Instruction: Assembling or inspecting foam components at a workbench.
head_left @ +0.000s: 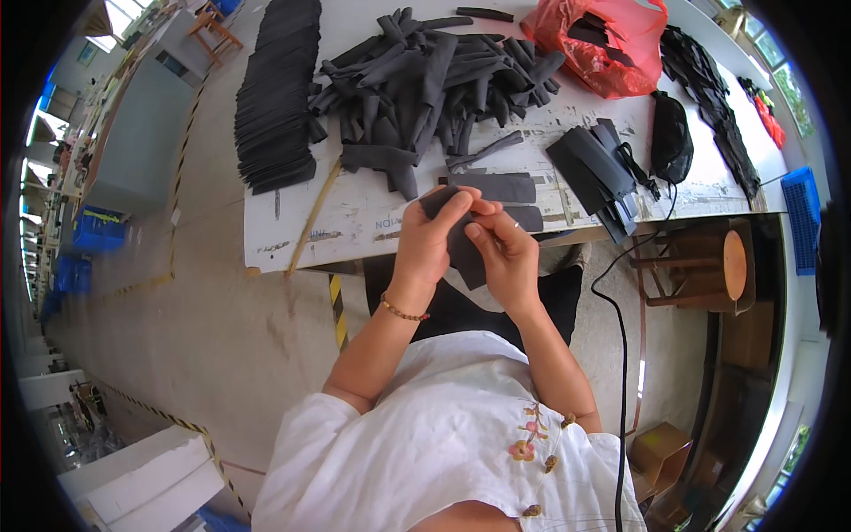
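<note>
Left hand [425, 246]: it's gripping the far end of a dark strip [466, 255], thumb pressing on top, fingers curling behind.
Right hand [511, 262]: it's pinching that same strip along its right edge, thumb and fingers closing in partway along.
Grip: both hands are clamping the one strip and working close together; whether the fingertips are touching, I can't tell.
Strip: it's sitting between the hands, in front of the body, its long axis slanting from far left to near right, the loose end hanging past the near edge of the worktop [359, 199].
Nearer hand: the right is sitting closer to that loose end, the left holding the other.
Flats: flat strips [492, 183] are lying just beyond the right hand, running left to right.
Pile: a loose pile [434, 75] is sprawling farther off, strips pointing every way.
Stack: a neat, overlapping stack [277, 97] is stretching away on the left.
Bag: a red bag [634, 66] is gaping at far right, dark pieces showing inside.
Right side: dark sheets [581, 168] are fanning out beside a black pouch [672, 142].
</note>
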The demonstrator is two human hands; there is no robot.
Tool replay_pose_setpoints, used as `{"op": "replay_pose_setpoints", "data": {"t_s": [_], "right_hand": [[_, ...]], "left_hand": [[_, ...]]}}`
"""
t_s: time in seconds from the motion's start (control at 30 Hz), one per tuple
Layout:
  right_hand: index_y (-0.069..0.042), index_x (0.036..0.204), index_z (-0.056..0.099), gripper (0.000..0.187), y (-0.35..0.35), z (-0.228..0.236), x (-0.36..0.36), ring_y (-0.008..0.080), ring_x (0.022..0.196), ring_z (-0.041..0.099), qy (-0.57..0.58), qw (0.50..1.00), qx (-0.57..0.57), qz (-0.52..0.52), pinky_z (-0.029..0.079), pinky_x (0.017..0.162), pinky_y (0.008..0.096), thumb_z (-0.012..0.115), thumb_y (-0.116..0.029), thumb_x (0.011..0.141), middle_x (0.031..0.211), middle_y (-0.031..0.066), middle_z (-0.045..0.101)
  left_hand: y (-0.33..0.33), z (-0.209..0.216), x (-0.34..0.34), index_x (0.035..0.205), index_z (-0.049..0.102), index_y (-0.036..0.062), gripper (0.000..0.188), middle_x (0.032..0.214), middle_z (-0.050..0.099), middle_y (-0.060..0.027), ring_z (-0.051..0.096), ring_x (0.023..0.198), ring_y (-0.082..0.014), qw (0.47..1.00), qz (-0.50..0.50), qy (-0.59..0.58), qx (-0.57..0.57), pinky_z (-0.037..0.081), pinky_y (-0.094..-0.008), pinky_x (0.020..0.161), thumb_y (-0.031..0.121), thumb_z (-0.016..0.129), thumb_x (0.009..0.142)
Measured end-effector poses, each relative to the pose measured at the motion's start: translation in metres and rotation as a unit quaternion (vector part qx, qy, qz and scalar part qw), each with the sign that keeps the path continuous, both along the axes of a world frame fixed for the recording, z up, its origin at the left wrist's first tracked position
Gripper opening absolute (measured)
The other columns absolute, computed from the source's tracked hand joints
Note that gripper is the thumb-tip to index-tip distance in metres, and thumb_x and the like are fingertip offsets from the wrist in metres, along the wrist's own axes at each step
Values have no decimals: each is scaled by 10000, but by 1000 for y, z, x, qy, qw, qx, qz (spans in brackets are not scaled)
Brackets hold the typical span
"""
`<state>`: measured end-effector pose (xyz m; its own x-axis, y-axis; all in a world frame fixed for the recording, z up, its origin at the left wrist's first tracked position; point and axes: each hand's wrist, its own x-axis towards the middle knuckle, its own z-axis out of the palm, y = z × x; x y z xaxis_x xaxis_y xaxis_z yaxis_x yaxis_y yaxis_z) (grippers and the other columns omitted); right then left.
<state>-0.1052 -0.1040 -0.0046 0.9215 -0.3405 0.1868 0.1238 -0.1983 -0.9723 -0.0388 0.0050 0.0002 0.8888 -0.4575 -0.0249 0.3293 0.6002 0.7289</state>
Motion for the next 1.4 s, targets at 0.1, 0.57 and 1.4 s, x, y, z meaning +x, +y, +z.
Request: {"op": "replay_pose_setpoints", "data": {"t_s": [0.1, 0.57, 1.4], "right_hand": [[29, 905, 639, 70, 1, -5, 0, 118, 720, 557, -22, 999, 30, -5, 459, 680, 258, 662, -20, 860, 789, 57, 620], [34, 921, 654, 87, 6, -8, 4, 99, 744, 562, -3, 999, 52, 4, 464, 700, 250, 662, -30, 863, 812, 56, 642], [-68, 938, 664, 282, -62, -13, -13, 231, 800, 641, -222, 855, -468, -32, 502, 652, 333, 768, -32, 678, 936, 57, 654]], "left_hand": [[-1, -8, -4, 982, 642, -22, 174, 885, 702, -156, 682, 895, -247, 1000, 10, -7, -3, 514, -347, 874, 137, 631, 914], [4, -18, -7, 961, 656, -22, 152, 908, 703, -160, 676, 898, -233, 1000, 16, 4, -9, 512, -337, 864, 117, 627, 908], [36, -35, 10, 1290, 493, -19, 418, 1100, 634, -175, 660, 908, -243, 988, 49, 101, 104, 582, -375, 777, 180, 596, 937]]}}
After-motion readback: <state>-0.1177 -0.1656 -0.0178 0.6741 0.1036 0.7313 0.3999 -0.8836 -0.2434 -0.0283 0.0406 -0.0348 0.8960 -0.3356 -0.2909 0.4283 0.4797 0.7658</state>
